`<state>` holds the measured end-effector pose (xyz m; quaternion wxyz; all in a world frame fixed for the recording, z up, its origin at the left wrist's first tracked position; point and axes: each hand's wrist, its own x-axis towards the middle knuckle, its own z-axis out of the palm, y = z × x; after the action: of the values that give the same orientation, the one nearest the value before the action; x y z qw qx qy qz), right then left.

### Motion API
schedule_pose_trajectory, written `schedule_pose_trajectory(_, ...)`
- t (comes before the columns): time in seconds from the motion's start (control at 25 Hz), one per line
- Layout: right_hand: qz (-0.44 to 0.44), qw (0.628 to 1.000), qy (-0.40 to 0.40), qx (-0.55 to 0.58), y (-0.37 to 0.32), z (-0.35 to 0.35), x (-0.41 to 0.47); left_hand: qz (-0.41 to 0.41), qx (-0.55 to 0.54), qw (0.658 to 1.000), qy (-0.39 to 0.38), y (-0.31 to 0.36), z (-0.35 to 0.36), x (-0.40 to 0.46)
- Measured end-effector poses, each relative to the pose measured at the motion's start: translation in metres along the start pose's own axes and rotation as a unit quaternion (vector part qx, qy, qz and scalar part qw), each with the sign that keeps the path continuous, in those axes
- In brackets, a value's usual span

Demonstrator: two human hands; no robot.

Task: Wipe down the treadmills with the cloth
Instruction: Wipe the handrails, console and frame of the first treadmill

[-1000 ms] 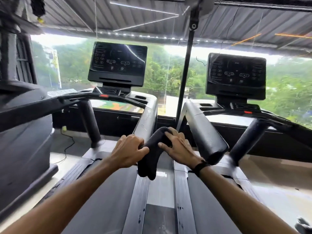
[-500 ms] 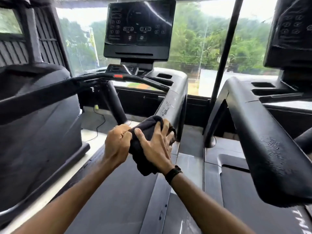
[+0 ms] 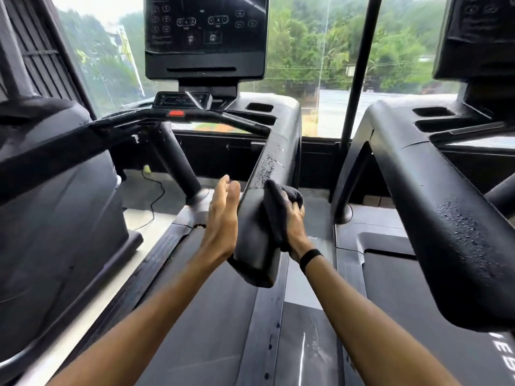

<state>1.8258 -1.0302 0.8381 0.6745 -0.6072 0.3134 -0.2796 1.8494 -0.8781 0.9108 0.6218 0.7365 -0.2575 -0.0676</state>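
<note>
A dark grey cloth [image 3: 274,207] is bunched against the right side of the near treadmill's right handrail [image 3: 257,238]. My right hand [image 3: 294,227] grips the cloth and presses it to the rail. My left hand [image 3: 223,215] is beside the rail's left side with fingers straight, holding nothing; whether it touches the rail I cannot tell. Water droplets [image 3: 267,165] speckle the rail above the cloth. The treadmill's console [image 3: 204,37] stands ahead, its belt [image 3: 200,316] below my arms.
A second treadmill's wet handrail [image 3: 446,227] runs close on the right, with its console [image 3: 479,37] above. A bulky black machine [image 3: 55,204] fills the left. A vertical pole [image 3: 358,68] stands between the treadmills. A cable [image 3: 156,190] lies on the floor.
I have stepped closer to the treadmill. My left hand has let go of the cloth and opened beside the rail. My right hand has carried the cloth onto the handrail's right side.
</note>
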Motion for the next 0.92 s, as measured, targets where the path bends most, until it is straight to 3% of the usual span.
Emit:
schedule_pose_trajectory(0.12, 0.099, 0.989, -0.032, 0.109, 0.039, -0.008, -0.046, -0.005, -0.03, 1.0, -0.001, 0.001, 0.002, -0.002)
schedule_pose_trajectory(0.2, 0.061, 0.991, -0.038, 0.11, 0.051, -0.005, -0.084, -0.006, -0.059, 0.998, -0.004, -0.003, 0.001, 0.001)
schedule_pose_trajectory(0.32, -0.1, 0.995, 0.004, -0.029, 0.032, 0.006, -0.122, -0.019, -0.085, 0.996, -0.01, -0.005, 0.002, 0.002)
schedule_pose_trajectory(0.44, -0.21, 0.951, -0.006, -0.226, -0.003, 0.016, -0.119, -0.019, -0.115, 0.993, -0.032, -0.01, 0.003, 0.003)
schedule_pose_trajectory(0.6, -0.176, 0.93, -0.077, -0.314, -0.037, 0.016, -0.082, -0.022, -0.136, 0.99, -0.033, -0.014, 0.001, 0.006)
schedule_pose_trajectory(0.72, -0.155, 0.925, -0.079, -0.338, -0.056, 0.024, -0.042, -0.028, -0.128, 0.991, -0.035, -0.012, 0.003, 0.005)
schedule_pose_trajectory(0.92, -0.105, 0.95, -0.053, -0.288, -0.06, 0.018, 0.017, -0.036, -0.102, 0.99, -0.092, 0.007, 0.005, -0.002)
